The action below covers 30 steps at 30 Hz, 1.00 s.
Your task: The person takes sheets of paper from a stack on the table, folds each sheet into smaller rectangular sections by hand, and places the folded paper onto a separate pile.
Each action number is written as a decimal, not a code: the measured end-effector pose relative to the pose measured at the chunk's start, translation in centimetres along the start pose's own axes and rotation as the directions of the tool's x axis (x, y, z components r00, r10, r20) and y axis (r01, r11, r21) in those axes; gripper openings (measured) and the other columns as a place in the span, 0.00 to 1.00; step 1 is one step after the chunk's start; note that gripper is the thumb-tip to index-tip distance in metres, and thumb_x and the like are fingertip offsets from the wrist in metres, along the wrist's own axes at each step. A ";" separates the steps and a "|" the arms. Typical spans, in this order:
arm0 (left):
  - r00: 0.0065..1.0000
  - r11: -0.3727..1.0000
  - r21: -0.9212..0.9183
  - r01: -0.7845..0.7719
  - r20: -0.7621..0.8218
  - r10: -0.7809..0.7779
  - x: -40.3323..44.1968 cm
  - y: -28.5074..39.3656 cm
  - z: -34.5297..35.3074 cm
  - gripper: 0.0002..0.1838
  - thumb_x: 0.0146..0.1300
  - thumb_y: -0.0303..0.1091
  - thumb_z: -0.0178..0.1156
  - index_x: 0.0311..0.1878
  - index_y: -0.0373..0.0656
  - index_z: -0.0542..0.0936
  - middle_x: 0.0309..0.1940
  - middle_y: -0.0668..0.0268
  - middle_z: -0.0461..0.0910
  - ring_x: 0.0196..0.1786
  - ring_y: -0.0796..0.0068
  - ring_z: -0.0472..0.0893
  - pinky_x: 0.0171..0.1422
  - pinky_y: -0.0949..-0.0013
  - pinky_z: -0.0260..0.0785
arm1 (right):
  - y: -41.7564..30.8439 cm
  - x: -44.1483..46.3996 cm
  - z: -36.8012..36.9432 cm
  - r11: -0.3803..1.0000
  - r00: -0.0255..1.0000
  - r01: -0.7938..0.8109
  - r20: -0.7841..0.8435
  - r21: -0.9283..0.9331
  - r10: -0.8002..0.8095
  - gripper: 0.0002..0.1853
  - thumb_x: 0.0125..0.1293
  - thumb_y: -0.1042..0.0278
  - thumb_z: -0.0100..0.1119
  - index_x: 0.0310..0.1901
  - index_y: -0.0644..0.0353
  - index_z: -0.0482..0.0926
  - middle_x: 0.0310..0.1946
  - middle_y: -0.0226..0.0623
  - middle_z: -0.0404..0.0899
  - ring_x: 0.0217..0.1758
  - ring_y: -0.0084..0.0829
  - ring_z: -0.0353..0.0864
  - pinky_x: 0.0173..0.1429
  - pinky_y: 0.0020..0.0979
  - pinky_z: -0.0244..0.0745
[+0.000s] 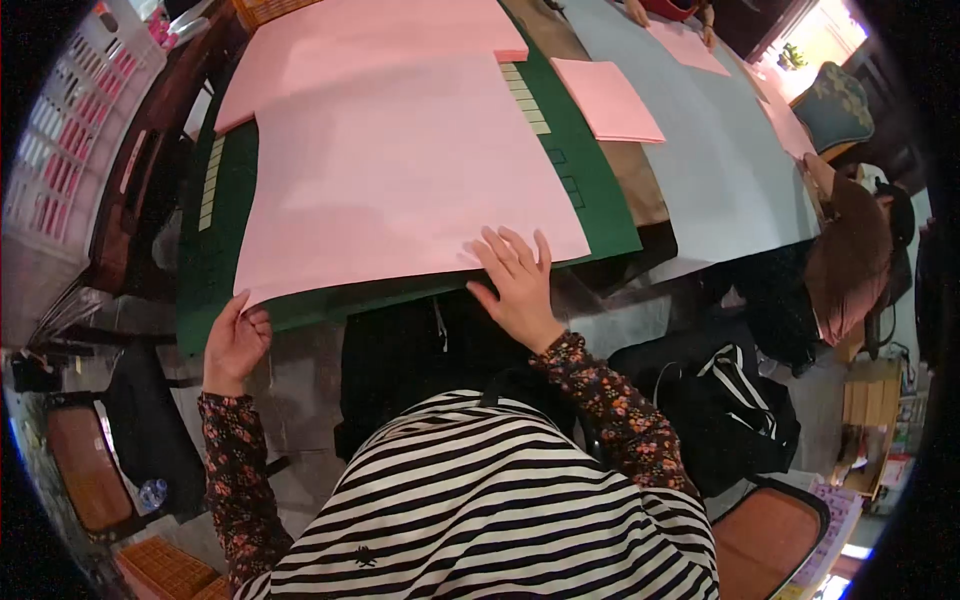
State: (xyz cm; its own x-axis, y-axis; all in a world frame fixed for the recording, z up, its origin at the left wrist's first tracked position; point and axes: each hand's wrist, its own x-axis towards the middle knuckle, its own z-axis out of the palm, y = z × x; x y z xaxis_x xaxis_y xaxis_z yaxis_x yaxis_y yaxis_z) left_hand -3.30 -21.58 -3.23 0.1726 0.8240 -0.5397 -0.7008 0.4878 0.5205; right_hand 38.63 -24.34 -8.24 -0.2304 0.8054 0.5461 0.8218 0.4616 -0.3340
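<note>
A large pink sheet [400, 180] lies over the green mat [610, 215], its near edge reaching the table's front. My left hand [238, 342] pinches the sheet's near left corner between thumb and fingers. My right hand [515, 275] rests at the near edge, right of the middle, with its fingers spread over the pink surface and the thumb apart. Behind and partly beneath this sheet is a thicker pink stack [380, 35]. Strips of pale yellow rectangles [525, 98] show on the mat at both sides.
A folded pink stack [608, 100] lies to the right, beside a pale grey-blue table surface [740, 190]. Another person's hands [709, 37] touch a pink sheet [688, 47] at the far side. A white basket [75, 130] stands left; chairs [770, 535] flank me.
</note>
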 end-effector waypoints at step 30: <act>0.909 0.905 0.182 -0.384 0.249 0.335 -2.7 -2.3 -7.3 0.15 0.67 0.29 0.54 0.56 0.38 0.74 0.49 0.62 0.77 0.48 0.73 0.78 0.53 0.70 0.72 | 7.4 -3.1 -13.8 0.826 0.962 -0.245 0.018 0.507 0.274 0.05 0.64 0.80 0.57 0.38 0.64 0.82 0.56 0.45 0.77 0.68 0.40 0.68 0.72 0.40 0.56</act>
State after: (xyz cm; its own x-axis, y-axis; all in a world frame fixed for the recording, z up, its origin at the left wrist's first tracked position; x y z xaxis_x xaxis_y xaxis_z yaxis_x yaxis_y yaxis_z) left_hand -7.22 -27.00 -7.86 0.0943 0.9840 -0.1509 -0.5751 0.1776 0.7986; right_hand 52.67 -28.54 -1.80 -0.0059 0.9075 0.4201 0.4713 0.3731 -0.7992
